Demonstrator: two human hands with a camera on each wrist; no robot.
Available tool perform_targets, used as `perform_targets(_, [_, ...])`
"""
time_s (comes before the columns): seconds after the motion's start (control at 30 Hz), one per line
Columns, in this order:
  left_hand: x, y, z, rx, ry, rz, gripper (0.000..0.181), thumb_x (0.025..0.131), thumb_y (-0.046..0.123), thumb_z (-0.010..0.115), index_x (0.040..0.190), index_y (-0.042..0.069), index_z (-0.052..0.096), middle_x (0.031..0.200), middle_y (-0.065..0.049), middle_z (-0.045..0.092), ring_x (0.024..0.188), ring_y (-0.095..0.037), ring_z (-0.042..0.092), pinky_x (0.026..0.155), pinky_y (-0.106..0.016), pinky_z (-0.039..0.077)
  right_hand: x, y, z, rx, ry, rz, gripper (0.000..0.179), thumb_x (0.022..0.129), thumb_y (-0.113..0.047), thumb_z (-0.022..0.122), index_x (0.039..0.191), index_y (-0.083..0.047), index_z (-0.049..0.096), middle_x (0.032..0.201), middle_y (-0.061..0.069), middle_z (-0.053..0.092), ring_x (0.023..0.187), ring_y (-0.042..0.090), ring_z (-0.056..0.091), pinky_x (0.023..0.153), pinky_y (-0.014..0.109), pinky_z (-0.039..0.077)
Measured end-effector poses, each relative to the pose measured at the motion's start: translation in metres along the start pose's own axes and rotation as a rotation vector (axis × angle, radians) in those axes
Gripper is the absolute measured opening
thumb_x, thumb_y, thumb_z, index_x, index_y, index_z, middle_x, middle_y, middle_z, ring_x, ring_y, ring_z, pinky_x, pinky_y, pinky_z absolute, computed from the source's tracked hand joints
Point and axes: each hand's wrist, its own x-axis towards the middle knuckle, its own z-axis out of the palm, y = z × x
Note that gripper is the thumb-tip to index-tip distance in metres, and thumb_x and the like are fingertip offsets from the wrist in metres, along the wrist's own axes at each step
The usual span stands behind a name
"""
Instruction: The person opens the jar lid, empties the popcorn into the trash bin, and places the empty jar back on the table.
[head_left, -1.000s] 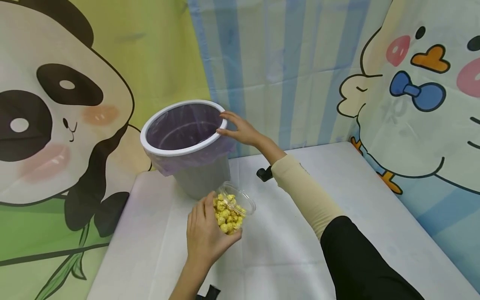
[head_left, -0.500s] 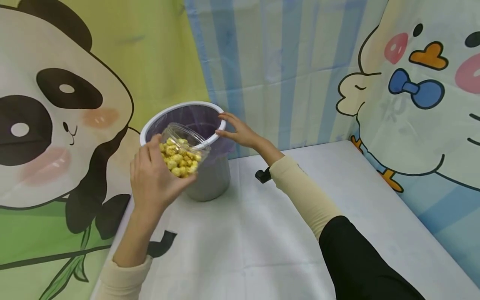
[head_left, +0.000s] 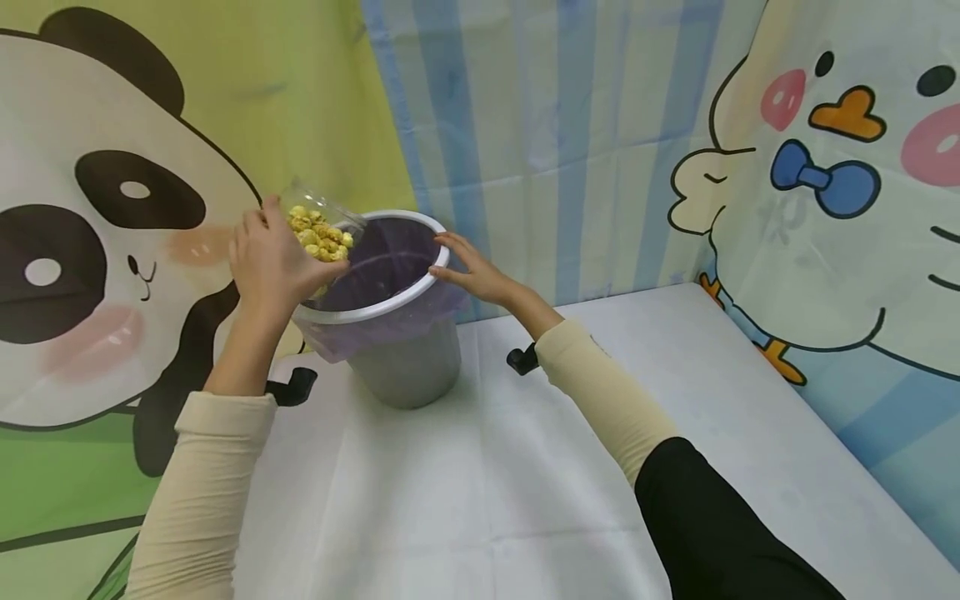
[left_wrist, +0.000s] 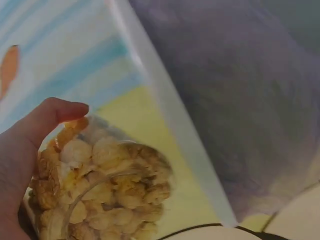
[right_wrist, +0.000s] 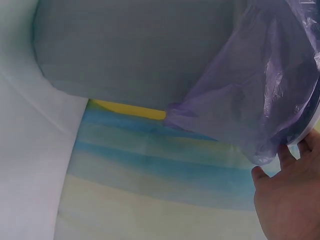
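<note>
My left hand grips a clear plastic tub of yellow popcorn. The tub is tilted, its mouth toward the trash bin, above the left part of the bin's white rim. In the left wrist view, the thumb and the popcorn show beside the rim. A purple bag lines the bin and folds over its outside. At the rim's right side, my right hand holds the edge; the right wrist view shows its fingers by the bag.
The bin stands on a white-covered table near its back left. Cloth backdrops with a panda, blue stripes and a white cartoon figure enclose the table. A dark camera mount juts from each wrist.
My left hand has lifted the tub of popcorn from in front of the bin, up and left, to above the rim, tipping it toward the bin. My right hand has stayed at the rim.
</note>
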Motion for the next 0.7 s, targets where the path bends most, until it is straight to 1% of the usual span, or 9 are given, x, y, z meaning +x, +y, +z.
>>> perform_targets(0.07, [0.010, -0.004, 0.007, 0.034, -0.008, 0.023, 0.113, 0.056, 0.052, 0.079, 0.138, -0.001, 0.021, 0.123, -0.032, 0.038, 0.113, -0.050, 0.036, 0.095, -0.058, 0.026, 0.000, 0.000, 0.001, 0.010, -0.007, 0.000, 0.065, 0.093, -0.031, 0.052, 0.147, -0.011, 0.021, 0.154, 0.005, 0.007, 0.139, 0.016, 0.005, 0.108, 0.049, 0.015])
perform_targets(0.13, [0.019, -0.008, 0.015, 0.070, 0.001, 0.058, 0.113, 0.056, 0.051, 0.080, 0.137, -0.002, 0.022, 0.124, -0.032, 0.037, 0.112, -0.050, 0.036, 0.095, -0.059, 0.025, 0.000, 0.000, 0.001, 0.017, -0.012, 0.000, 0.065, 0.094, -0.032, 0.051, 0.147, -0.012, 0.019, 0.154, 0.004, 0.005, 0.139, 0.015, 0.003, 0.108, 0.049, 0.015])
perform_targets(0.27, [0.030, -0.016, 0.029, 0.145, 0.005, 0.145, 0.115, 0.054, 0.045, 0.084, 0.138, -0.002, 0.021, 0.125, -0.032, 0.037, 0.113, -0.050, 0.036, 0.095, -0.058, 0.025, 0.000, -0.001, 0.001, 0.027, -0.018, 0.004, 0.065, 0.094, -0.031, 0.051, 0.147, -0.013, 0.018, 0.154, 0.003, 0.005, 0.139, 0.014, 0.003, 0.108, 0.049, 0.016])
perform_targets(0.33, [0.034, -0.019, 0.034, 0.191, -0.006, 0.194, 0.117, 0.053, 0.043, 0.085, 0.139, -0.002, 0.020, 0.125, -0.032, 0.036, 0.112, -0.050, 0.036, 0.095, -0.058, 0.026, 0.001, -0.001, 0.001, 0.033, -0.021, 0.007, 0.065, 0.094, -0.030, 0.051, 0.147, -0.012, 0.018, 0.154, 0.002, 0.005, 0.139, 0.015, 0.003, 0.108, 0.049, 0.016])
perform_targets(0.4, [0.037, -0.022, 0.038, 0.233, -0.015, 0.238, 0.118, 0.052, 0.043, 0.086, 0.139, -0.002, 0.019, 0.125, -0.032, 0.036, 0.112, -0.050, 0.036, 0.094, -0.057, 0.026, 0.001, -0.001, 0.001, 0.044, -0.026, 0.005, 0.065, 0.094, -0.028, 0.050, 0.147, -0.012, 0.018, 0.154, 0.003, 0.004, 0.139, 0.017, 0.002, 0.108, 0.050, 0.015])
perform_targets(0.47, [0.038, -0.024, 0.042, 0.267, -0.009, 0.283, 0.118, 0.051, 0.043, 0.086, 0.138, -0.002, 0.021, 0.123, -0.032, 0.037, 0.111, -0.049, 0.037, 0.093, -0.056, 0.027, 0.000, -0.003, 0.001, 0.058, -0.030, -0.001, 0.064, 0.094, -0.026, 0.050, 0.147, -0.011, 0.018, 0.154, 0.004, 0.004, 0.139, 0.020, 0.002, 0.108, 0.052, 0.014])
perform_targets(0.63, [0.038, -0.028, 0.047, 0.351, 0.012, 0.384, 0.116, 0.049, 0.040, 0.088, 0.137, -0.002, 0.024, 0.123, -0.031, 0.038, 0.113, -0.047, 0.037, 0.094, -0.056, 0.029, -0.012, -0.028, -0.003, 0.087, -0.048, 0.009, 0.062, 0.095, -0.018, 0.049, 0.146, -0.006, 0.017, 0.153, 0.012, 0.003, 0.139, 0.027, 0.002, 0.108, 0.051, 0.013])
perform_targets(0.7, [0.037, -0.029, 0.049, 0.382, 0.012, 0.421, 0.116, 0.049, 0.037, 0.089, 0.138, -0.001, 0.025, 0.125, -0.031, 0.038, 0.115, -0.046, 0.036, 0.095, -0.056, 0.029, -0.012, -0.026, -0.003, 0.087, -0.047, 0.015, 0.062, 0.095, -0.017, 0.049, 0.146, -0.007, 0.017, 0.153, 0.013, 0.003, 0.139, 0.027, 0.001, 0.108, 0.051, 0.014])
